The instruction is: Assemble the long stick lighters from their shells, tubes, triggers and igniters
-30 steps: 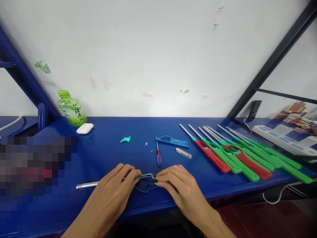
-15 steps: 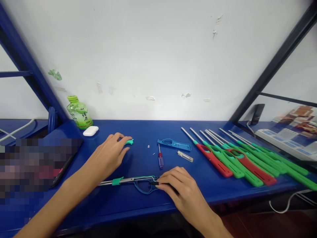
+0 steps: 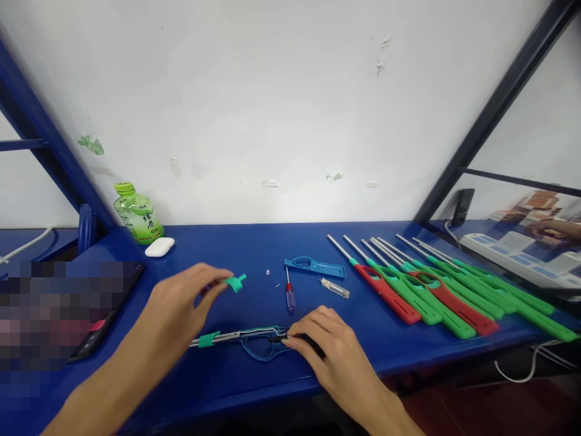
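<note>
My left hand is raised over the table, pinching a small teal plastic trigger between thumb and fingertips. Below it lies an opened long-neck lighter: a blue half shell with a finger loop, a metal tube and a teal collar. A thin wire runs along the tube into the shell. My right hand covers the shell's handle end, thumb and fingers closed on a black part. What lies under that palm is hidden.
Behind are the other blue half shell, a clear fuel tank, a screwdriver and tiny pieces. Several red and green lighters lie at right. A bottle, white case and dark tablet are left. Another person's hand shows far right.
My left hand has drawn back toward me and left, lifting the trigger, which now shows more fully. My right hand stays at the shell. The view has shifted slightly.
</note>
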`<state>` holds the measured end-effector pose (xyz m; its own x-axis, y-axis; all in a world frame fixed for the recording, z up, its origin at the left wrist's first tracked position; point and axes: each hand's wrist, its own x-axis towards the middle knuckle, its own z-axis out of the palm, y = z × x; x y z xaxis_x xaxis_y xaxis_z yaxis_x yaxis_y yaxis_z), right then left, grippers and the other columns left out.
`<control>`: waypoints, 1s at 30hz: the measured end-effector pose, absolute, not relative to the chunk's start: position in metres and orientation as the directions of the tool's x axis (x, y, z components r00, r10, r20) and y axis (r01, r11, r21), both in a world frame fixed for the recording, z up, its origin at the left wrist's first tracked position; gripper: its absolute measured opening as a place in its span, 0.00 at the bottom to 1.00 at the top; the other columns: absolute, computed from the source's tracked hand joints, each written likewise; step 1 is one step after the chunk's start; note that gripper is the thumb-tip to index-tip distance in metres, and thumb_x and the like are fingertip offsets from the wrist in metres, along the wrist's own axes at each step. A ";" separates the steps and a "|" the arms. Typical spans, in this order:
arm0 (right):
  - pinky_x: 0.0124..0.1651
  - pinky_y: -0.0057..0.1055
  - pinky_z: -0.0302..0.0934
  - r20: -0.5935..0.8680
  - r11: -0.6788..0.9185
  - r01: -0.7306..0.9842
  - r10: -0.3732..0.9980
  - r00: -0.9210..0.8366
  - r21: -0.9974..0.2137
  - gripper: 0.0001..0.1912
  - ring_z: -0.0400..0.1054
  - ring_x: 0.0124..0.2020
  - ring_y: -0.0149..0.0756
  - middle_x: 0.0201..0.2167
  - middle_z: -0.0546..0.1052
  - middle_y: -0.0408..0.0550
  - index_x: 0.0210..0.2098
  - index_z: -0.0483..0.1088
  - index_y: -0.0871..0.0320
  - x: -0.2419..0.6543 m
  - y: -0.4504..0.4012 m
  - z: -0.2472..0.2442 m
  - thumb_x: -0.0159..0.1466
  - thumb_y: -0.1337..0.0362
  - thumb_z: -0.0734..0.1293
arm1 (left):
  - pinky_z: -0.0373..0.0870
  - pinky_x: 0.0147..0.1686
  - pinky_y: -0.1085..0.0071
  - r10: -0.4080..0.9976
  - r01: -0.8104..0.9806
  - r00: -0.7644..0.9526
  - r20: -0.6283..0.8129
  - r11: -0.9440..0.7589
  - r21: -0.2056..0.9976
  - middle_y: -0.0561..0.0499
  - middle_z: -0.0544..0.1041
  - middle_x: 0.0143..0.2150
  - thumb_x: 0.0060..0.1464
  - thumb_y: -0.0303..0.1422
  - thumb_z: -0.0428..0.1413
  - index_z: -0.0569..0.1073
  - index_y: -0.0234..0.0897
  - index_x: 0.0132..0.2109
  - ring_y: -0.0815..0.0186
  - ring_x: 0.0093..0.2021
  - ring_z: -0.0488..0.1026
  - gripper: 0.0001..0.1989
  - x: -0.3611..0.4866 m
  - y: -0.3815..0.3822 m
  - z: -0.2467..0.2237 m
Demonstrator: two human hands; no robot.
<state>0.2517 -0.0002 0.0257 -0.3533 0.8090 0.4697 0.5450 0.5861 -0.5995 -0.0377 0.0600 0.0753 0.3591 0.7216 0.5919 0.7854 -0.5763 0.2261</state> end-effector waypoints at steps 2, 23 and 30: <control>0.50 0.40 0.62 0.476 0.590 0.541 0.806 -0.351 -0.600 0.05 0.72 0.40 0.39 0.41 0.83 0.40 0.43 0.76 0.51 0.252 -0.001 0.026 0.77 0.66 0.69 | 0.79 0.41 0.73 0.660 0.739 0.413 0.627 -0.645 0.193 0.53 0.84 0.43 0.76 0.36 0.50 0.82 0.45 0.51 0.66 0.39 0.83 0.14 -0.027 0.033 0.070; 0.48 0.37 0.64 0.507 0.641 0.469 0.767 -0.393 -0.607 0.05 0.73 0.41 0.37 0.40 0.84 0.40 0.43 0.77 0.52 0.253 0.000 0.034 0.76 0.69 0.70 | 0.76 0.34 0.73 0.563 0.651 0.458 0.688 -0.739 0.171 0.52 0.82 0.41 0.74 0.22 0.49 0.77 0.41 0.51 0.66 0.36 0.73 0.14 0.010 0.000 0.033; 0.45 0.37 0.65 0.554 0.665 0.474 0.745 -0.372 -0.577 0.07 0.74 0.38 0.37 0.37 0.84 0.42 0.42 0.78 0.53 0.254 0.001 0.034 0.77 0.65 0.69 | 0.76 0.34 0.71 0.567 0.660 0.451 0.689 -0.732 0.171 0.52 0.82 0.40 0.73 0.20 0.48 0.77 0.40 0.48 0.64 0.36 0.73 0.15 0.018 0.005 0.033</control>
<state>0.2538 0.0009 0.0337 -0.3718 0.7450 0.5539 0.4738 0.6653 -0.5769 0.0178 0.0054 0.0332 0.4513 0.5673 0.6888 0.6597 -0.7319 0.1706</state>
